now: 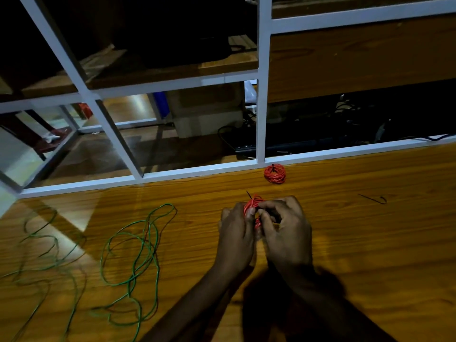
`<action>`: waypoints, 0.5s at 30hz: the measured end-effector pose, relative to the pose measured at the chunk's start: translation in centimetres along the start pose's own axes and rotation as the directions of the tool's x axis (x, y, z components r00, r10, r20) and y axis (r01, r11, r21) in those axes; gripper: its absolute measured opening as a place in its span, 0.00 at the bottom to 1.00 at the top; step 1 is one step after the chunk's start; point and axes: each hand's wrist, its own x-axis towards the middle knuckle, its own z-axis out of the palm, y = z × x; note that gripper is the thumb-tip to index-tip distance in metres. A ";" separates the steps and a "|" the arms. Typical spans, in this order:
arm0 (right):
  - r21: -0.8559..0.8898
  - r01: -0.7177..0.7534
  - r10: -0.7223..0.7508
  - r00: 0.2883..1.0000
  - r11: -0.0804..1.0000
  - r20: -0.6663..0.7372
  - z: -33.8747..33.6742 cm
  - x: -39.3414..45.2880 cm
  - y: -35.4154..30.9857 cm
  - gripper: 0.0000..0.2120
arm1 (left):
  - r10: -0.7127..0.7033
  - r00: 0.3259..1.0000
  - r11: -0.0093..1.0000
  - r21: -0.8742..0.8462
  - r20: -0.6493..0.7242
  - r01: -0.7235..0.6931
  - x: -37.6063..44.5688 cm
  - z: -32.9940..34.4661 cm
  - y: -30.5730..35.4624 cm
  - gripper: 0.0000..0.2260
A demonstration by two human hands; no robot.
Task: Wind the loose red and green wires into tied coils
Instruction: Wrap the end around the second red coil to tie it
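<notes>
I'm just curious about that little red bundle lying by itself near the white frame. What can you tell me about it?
The finished red coil is thin red wire wound into a small round ring, bound at its top by a dark tie whose end sticks up. It lies flat on the wooden table, close to the white frame. Neither hand touches it.

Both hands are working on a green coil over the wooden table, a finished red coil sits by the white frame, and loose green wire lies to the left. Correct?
Not quite: the head view shows the left hand and right hand holding a red coil, not green. The rest stands.
</notes>
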 end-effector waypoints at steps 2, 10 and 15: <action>-0.016 0.023 -0.023 0.999 1.000 0.025 0.0 0.1 0.0 0.07 | -0.004 1.000 1.000 0.009 0.001 0.004 0.0 -0.1 0.1 0.19; 0.020 0.121 -0.122 0.990 0.992 0.066 0.1 0.1 0.7 0.08 | 0.001 0.998 1.000 -0.028 0.057 0.001 -0.4 -0.7 0.0 0.09; 0.040 0.135 -0.138 0.985 0.990 0.103 0.0 0.2 0.6 0.08 | 0.017 0.999 1.000 -0.001 0.040 -0.017 -0.2 -0.9 0.3 0.12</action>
